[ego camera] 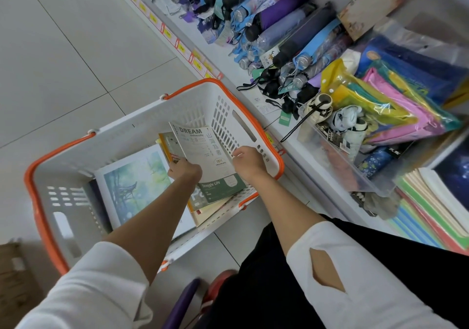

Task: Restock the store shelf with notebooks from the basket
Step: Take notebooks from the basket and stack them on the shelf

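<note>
A white basket with an orange rim (142,115) stands on the floor beside the shelf. Inside it, my left hand (184,171) and my right hand (250,162) both grip a small stack of notebooks (203,148), tilted up; the top one is white and green and reads "DREAM University". More notebooks lie under it, among them a green "Struggle Life" one (222,189) and a large one with a watercolour cover (134,184). On the shelf (291,136) at the lower right lies a stack of notebooks with coloured edges (429,202).
The shelf holds several folded umbrellas (279,16), a clear bin of small items (337,148) and coloured plastic pouches (380,100). Yellow price tags line its front edge (167,33). A cardboard box (15,278) sits at the lower left on the tiled floor.
</note>
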